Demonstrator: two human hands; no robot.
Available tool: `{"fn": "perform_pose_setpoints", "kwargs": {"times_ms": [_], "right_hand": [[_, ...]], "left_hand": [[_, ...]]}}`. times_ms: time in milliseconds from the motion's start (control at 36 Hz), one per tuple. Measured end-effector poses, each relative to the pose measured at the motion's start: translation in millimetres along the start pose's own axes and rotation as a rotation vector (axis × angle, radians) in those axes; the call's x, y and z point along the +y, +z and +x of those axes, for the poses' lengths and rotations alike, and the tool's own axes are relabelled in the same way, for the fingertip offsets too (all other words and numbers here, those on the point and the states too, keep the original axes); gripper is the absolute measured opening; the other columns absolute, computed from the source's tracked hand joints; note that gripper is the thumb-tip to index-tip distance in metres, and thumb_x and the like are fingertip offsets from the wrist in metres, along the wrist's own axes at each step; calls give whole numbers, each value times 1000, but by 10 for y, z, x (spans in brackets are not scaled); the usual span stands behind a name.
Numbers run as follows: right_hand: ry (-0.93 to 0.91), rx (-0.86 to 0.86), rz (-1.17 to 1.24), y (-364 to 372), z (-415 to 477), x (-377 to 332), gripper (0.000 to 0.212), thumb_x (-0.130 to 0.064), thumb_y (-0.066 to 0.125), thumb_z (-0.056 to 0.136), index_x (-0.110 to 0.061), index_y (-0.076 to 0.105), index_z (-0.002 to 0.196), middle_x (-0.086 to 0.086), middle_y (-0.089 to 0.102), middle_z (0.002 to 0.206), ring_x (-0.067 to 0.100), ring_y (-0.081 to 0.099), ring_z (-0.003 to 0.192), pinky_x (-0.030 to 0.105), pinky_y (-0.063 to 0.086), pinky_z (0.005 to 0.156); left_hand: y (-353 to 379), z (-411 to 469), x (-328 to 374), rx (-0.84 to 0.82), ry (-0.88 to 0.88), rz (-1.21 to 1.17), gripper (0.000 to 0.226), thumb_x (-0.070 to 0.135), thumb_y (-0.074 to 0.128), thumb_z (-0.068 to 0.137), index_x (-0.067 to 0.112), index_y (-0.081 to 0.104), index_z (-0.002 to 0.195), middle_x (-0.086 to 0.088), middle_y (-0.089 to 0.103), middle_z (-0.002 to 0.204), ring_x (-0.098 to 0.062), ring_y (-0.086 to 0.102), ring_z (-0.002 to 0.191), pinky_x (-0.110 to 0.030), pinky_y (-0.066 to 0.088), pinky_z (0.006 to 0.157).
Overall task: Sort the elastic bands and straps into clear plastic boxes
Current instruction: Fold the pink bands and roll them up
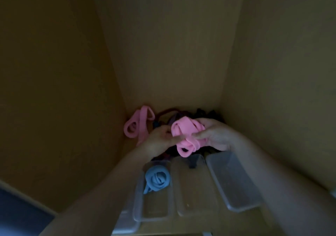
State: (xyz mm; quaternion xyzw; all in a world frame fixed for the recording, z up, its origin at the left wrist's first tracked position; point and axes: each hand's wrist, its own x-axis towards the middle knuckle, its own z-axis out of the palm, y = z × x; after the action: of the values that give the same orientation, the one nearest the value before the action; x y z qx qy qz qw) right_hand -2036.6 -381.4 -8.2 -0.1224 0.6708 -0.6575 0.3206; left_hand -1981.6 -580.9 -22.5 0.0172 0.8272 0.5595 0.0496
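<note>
A bundled pink elastic band (185, 135) is held up between both hands above the far ends of the boxes. My left hand (160, 141) pinches its left side and my right hand (216, 135) grips its right side. Loops of it hang down below the fingers. A second pink band (138, 125) lies in the back left corner. A rolled blue band (157, 178) sits in the left clear plastic box (154, 214). The middle clear box (196, 199) holds a small dark item at its far end. The right clear box (234, 185) looks bare.
A dark pile of maroon and black straps (183, 114) lies against the back wall behind the hands. Wooden cabinet walls close in on the left, back and right. Another clear lid or box (125, 221) overlaps the left box near the front edge.
</note>
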Motion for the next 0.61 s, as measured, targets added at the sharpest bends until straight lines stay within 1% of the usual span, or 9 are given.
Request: {"fn": "perform_pose_setpoints", "kwargs": {"times_ms": [56,111,139,250,306,389,444,528,611], "right_hand": [[76,7,-60,18,-56,134,42,15,60,81,-14,62,111,14,66,108,30,65,98,40,58,73],[157,20,-101,54,-88,261,41,13,62,81,-16,63,110,14,65,113,30,63,102,38,57,72],[195,25,-116,71,-97,318,40,12,63,81,-16,63,109,14,64,114,31,62,105,39,56,74],[294,56,-216,143,-150,472,34,9,63,83,-14,63,109,14,63,111,31,62,102,40,55,79],[329,85,-310,192,-157,559,34,6,65,83,-11,62,113,14,64,110,30,63,102,39,54,85],[359,133,-493,261,-142,700,35,2,68,80,-9,64,113,12,67,108,26,64,99,37,55,85],[363,120,-599,315,-131,751,34,0,68,79,-9,64,112,11,67,107,26,64,100,38,55,88],[374,81,-757,376,-120,781,32,-3,66,80,-8,63,112,11,66,106,26,63,99,34,51,81],[362,54,-861,395,-103,787,35,-4,65,80,-7,62,114,14,66,108,28,63,99,35,51,80]], "left_hand": [[74,-87,-180,-57,-16,50,27,30,78,78,9,62,73,0,65,70,-9,60,66,-25,48,63],[163,-195,-326,-67,-39,57,34,34,81,74,11,66,94,-4,72,90,-19,68,87,-38,54,79],[210,-251,-374,-50,-69,55,41,32,83,73,13,62,103,-3,72,95,-19,68,91,-38,54,83],[386,-413,-549,25,10,140,59,31,87,66,23,50,110,8,64,99,-16,63,90,-32,53,81],[424,-497,-551,29,97,231,67,31,85,68,19,47,123,12,56,109,-11,56,99,-28,47,85],[460,-566,-594,-1,203,449,69,49,78,70,24,52,128,11,51,120,-7,51,104,-31,47,88],[521,-614,-618,-57,220,496,68,50,77,72,32,51,132,14,47,127,-4,48,107,-19,42,89],[587,-606,-682,-64,212,538,62,40,77,75,26,54,130,12,47,129,-3,46,104,-5,33,82],[613,-579,-718,-47,212,603,58,44,74,75,27,57,128,9,50,128,-11,53,108,-28,46,90]]}}
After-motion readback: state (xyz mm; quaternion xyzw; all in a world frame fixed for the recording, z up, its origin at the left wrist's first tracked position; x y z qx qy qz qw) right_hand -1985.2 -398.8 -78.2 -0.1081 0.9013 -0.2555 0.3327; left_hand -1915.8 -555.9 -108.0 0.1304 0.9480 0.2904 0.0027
